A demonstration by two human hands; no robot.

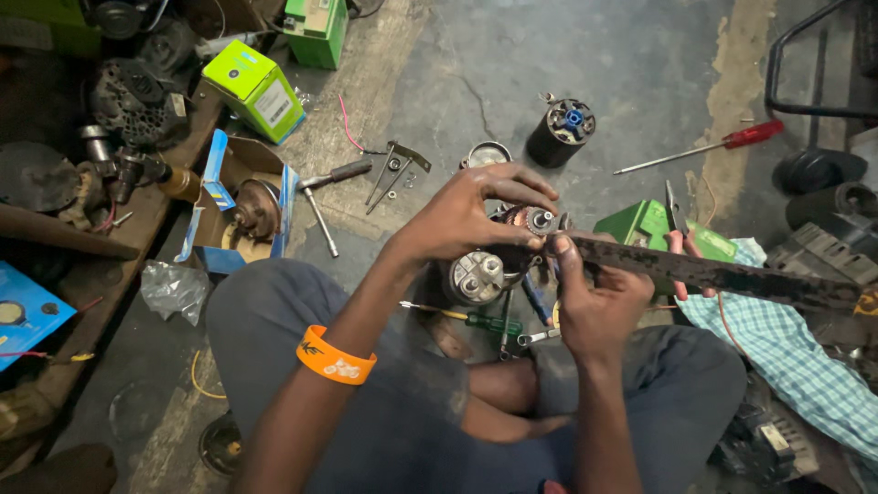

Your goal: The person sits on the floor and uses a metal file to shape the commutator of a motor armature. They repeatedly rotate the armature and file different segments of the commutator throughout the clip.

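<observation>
I sit on the floor with a small electric motor part (480, 274) between my knees. My left hand (466, 212) curls over its top, fingertips pinching a small round metal piece (540, 220). An orange wristband (335, 357) is on that arm. My right hand (594, 306) grips one end of a long dark flat metal bar (732, 273), which reaches off to the right and touches the part at its near end.
On the concrete floor lie a red-handled screwdriver (704, 146), a black cylindrical motor housing (560, 133), pliers (677, 229) on a green box (645, 224), a green-handled screwdriver (476, 320), a hammer (334, 174), green cartons (254, 89), an open box (242, 206) and a checked cloth (786, 348).
</observation>
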